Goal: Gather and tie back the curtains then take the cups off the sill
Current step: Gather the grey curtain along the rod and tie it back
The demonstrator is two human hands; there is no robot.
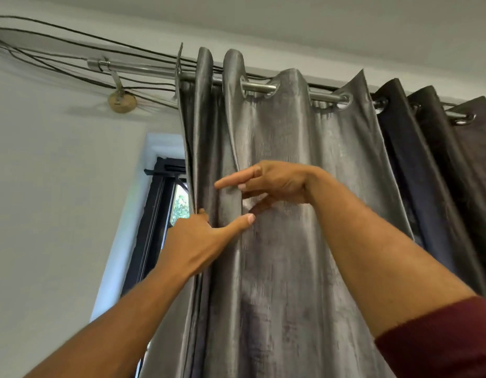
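Observation:
A shiny grey curtain [304, 165] hangs by metal eyelets from a steel rod [259, 87] and covers most of the window. My left hand [198, 241] grips the curtain's left edge folds, fingers wrapped behind the cloth and thumb stretched right across the front. My right hand [272, 184] is a little higher, fingers spread and pointing left, resting against a fold without closing on it. A darker curtain [438, 165] hangs on the same rod to the right. No cups or sill are in view.
A strip of black window frame [157, 214] with greenery behind shows left of the curtain, set in a white reveal. Dark cables [73, 54] run along the wall above the rod, past a round wall fitting [122, 100]. The ceiling is close above.

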